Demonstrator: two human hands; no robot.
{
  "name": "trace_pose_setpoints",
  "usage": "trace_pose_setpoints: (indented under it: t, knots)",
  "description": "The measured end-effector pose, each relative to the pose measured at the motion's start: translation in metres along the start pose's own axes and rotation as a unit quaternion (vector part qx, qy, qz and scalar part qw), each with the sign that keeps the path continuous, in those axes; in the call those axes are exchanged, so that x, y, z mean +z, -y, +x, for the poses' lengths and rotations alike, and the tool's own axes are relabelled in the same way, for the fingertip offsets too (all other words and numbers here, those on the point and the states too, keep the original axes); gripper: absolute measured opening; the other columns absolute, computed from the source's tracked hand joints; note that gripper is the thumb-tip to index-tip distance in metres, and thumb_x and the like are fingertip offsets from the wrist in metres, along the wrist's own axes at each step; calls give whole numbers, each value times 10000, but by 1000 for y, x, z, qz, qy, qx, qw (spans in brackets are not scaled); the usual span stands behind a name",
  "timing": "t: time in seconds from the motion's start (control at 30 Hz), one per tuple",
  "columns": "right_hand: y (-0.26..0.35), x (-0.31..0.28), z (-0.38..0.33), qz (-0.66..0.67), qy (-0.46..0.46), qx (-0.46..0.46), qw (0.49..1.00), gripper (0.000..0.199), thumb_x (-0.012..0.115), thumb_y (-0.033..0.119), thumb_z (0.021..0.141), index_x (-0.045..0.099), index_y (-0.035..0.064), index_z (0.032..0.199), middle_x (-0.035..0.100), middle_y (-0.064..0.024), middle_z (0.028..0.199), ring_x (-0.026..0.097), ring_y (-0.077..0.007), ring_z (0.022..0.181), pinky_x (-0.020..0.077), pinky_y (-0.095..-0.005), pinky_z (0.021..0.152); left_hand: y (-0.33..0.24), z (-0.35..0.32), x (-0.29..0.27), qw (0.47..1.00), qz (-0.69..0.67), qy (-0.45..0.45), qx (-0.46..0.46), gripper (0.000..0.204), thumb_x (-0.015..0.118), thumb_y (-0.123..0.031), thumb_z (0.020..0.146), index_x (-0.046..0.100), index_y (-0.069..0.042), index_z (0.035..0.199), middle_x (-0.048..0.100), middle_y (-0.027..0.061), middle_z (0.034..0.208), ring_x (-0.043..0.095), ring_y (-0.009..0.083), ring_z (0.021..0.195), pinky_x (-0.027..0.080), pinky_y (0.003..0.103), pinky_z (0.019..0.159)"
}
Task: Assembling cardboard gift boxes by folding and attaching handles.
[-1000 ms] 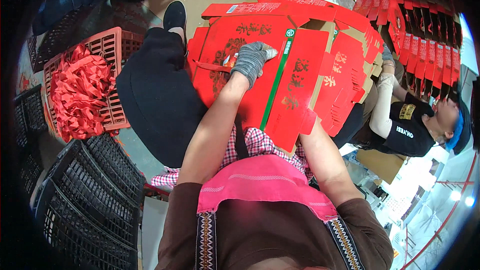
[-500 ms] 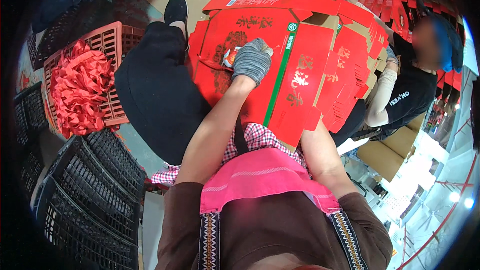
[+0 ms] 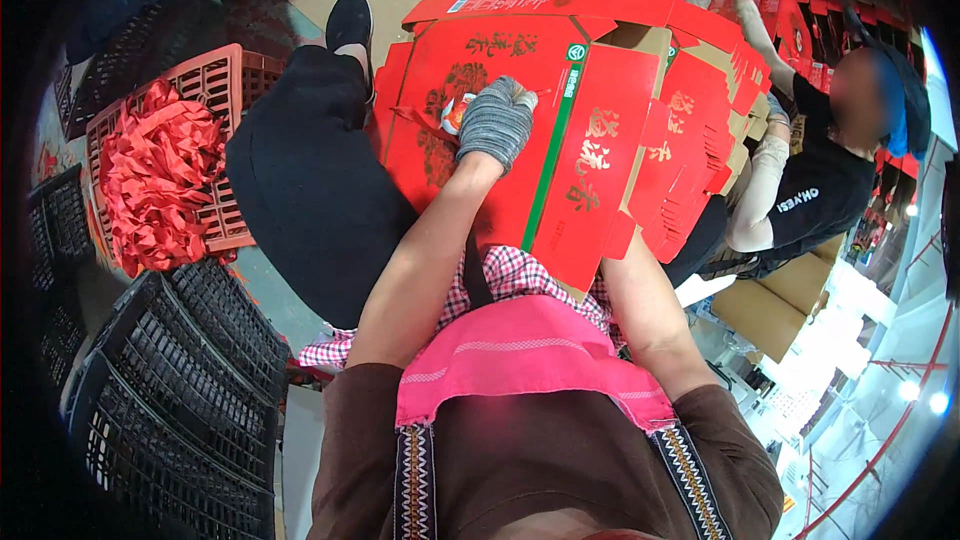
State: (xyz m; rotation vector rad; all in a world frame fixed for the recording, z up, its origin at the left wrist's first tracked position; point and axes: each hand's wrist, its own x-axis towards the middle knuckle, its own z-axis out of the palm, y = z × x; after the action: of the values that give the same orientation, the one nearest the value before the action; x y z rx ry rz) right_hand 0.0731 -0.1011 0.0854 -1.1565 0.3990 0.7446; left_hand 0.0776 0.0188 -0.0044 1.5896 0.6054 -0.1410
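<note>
My left hand (image 3: pixel 497 125), in a grey knit glove, is closed like a fist on the printed face of a flat red carton (image 3: pixel 590 155). Beside its fingers a red ribbon (image 3: pixel 418 120) lies across the carton, along with a small white-and-orange item (image 3: pixel 456 112) partly covered by the hand. What the fingers grip is hidden. The carton rests over my lap, unfolded, with a green stripe and gold print. My right forearm (image 3: pixel 650 300) reaches beneath its near right edge, and the right hand is hidden under the cardboard.
On the left, red ribbons (image 3: pixel 160 180) fill an orange plastic crate (image 3: pixel 235 90). Black crates (image 3: pixel 180 380) stand at the lower left. More flat red cartons (image 3: pixel 690 160) fan out to the right, where a co-worker (image 3: pixel 820 160) in black handles carton pieces.
The co-worker's gloved hand has risen at the top right, with a red carton piece beside it. My left hand stays closed at nearly the same place on the carton.
</note>
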Motion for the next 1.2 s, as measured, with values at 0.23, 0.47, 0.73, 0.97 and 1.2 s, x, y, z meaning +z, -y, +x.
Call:
trace_pose_setpoints:
  t: [0.23, 0.47, 0.73, 0.97, 1.2]
  knots:
    - [1, 11, -5, 30, 19, 4, 999, 303, 348, 227, 909, 466, 53, 1127, 555, -109, 1065, 557, -237, 930, 470, -361, 785, -13, -11, -14, 983, 181, 14, 39, 222, 487, -281, 799, 593, -88, 821, 593, 162, 745, 569, 330, 744, 420, 424, 682]
    - [3, 15, -7, 71, 44, 9, 996, 299, 348, 221, 910, 467, 54, 1126, 556, -108, 1062, 559, -235, 926, 474, -359, 781, -18, -34, -43, 896, 426, -10, 127, 207, 430, -215, 828, 549, -49, 859, 576, 186, 691, 574, 331, 627, 436, 447, 567]
    - [9, -6, -16, 126, 36, 15, 991, 294, 348, 215, 910, 469, 54, 1125, 557, -107, 1059, 562, -234, 921, 478, -357, 776, -80, -153, -131, 904, 381, 71, 181, 119, 531, -140, 770, 551, -23, 769, 557, 148, 671, 553, 326, 611, 425, 396, 522]
    - [-4, -18, -32, 162, 14, 42, 986, 290, 347, 209, 911, 470, 55, 1124, 559, -107, 1057, 565, -233, 916, 481, -354, 771, -123, -212, -206, 924, 353, 58, 136, 77, 584, -114, 720, 599, -40, 735, 540, 105, 652, 504, 263, 598, 399, 336, 540]
    - [-11, -25, -26, 197, -11, 61, 978, 287, 347, 204, 912, 471, 55, 1123, 560, -106, 1054, 567, -232, 912, 485, -352, 767, -94, -190, -185, 913, -57, -197, 351, 155, 602, -152, 578, 523, -35, 639, 493, 90, 724, 479, 236, 673, 402, 387, 621]
